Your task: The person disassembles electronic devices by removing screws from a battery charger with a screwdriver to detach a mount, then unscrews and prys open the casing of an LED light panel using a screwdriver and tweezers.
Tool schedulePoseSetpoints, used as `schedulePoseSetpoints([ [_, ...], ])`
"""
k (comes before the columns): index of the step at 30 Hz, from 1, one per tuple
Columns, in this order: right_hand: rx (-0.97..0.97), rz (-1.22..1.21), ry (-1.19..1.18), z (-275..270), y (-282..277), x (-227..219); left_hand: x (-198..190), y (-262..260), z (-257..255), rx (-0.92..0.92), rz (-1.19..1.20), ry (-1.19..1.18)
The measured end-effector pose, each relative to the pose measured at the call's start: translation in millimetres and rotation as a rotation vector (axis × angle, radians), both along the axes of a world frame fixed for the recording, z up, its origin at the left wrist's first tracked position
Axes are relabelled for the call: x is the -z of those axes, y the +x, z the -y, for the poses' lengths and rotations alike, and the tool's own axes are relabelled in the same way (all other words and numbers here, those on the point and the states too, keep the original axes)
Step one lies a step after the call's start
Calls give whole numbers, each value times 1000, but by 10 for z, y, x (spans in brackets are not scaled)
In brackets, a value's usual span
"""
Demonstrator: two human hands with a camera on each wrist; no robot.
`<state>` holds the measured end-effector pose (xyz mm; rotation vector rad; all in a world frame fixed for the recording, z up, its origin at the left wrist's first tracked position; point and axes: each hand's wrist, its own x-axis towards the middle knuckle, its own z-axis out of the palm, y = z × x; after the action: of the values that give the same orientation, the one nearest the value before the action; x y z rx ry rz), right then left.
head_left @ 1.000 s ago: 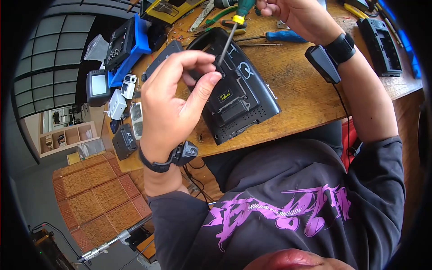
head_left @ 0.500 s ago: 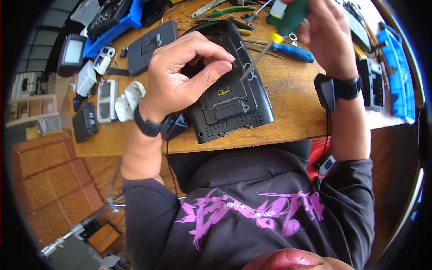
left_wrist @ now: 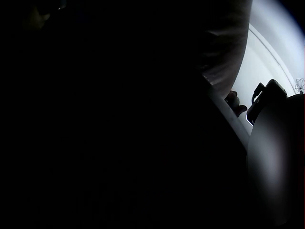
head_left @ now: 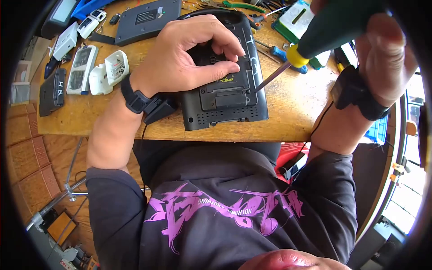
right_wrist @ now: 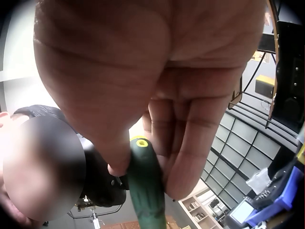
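Note:
A black plastic device housing with a yellow-lettered label lies on the wooden table, its handle toward the back. My left hand rests over its left part, thumb and fingers loosely bent, with nothing visible between them. My right hand grips a screwdriver with a green handle and yellow collar. Its shaft slants down, the tip right at a screw hole near the housing's lower right corner. In the right wrist view, the thumb and fingers pinch the green handle. The left wrist view is mostly dark.
A dark flat panel lies behind my left hand. To the left are a small white open box, a white case and a black part. A blue-handled screwdriver and pliers lie behind the housing.
The screwdriver has come down from above the housing to its lower right corner, and my right hand has come nearer the camera. My left hand stays over the housing. The head view has shifted.

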<state>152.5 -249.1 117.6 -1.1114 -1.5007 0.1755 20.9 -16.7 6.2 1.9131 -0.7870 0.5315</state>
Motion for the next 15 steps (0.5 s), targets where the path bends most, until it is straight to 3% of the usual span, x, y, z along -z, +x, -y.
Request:
schedulePoseSetpoints([
  [1,-12,17,-1,-370,-435,-18,-10,0,-8,2,-12,9],
  [15,-141,162,46,-432,-205,60,54,-8,-36,17,-1,-47],
])
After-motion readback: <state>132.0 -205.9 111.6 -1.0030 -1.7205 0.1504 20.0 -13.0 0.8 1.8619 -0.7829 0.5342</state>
